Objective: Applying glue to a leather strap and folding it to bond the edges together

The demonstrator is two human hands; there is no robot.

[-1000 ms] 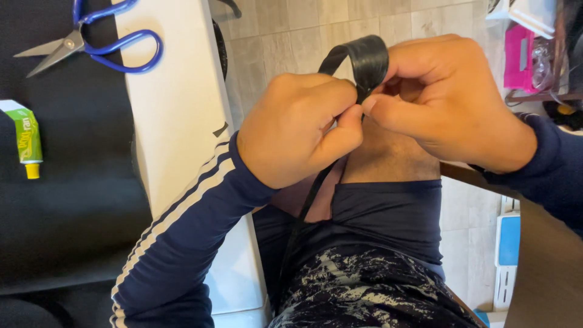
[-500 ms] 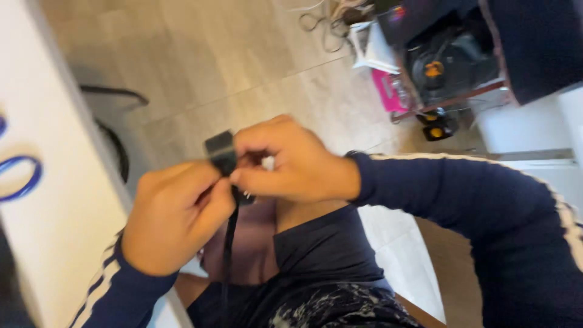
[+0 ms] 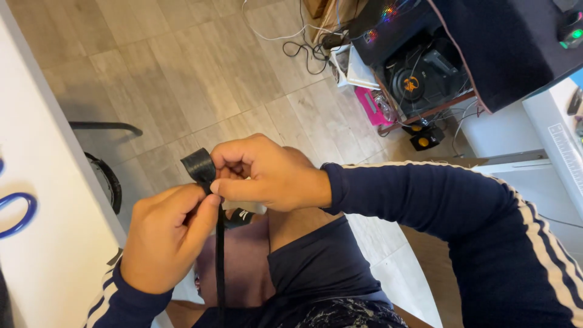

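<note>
At frame centre, the left hand (image 3: pixel 167 240) and right hand (image 3: pixel 267 173) both pinch a folded black strap (image 3: pixel 200 167) between their fingers (image 3: pixel 234 189).

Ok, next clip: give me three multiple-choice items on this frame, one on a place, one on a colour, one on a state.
1. Where is the blue scissors handle?
A. on the floor
B. at the left edge, on the white table
C. in the right hand

2. What colour is the strap?
A. black
B. red
C. white

3. How is the strap held?
A. lying loose on the floor
B. by the left hand only
C. pinched by both hands, its top end folded over

Answers:
1 B, the scissors handle lies on the white table.
2 A, the strap is black.
3 C, the left hand and the right hand both pinch it, with a folded loop above the fingers and the rest hanging down.
</note>
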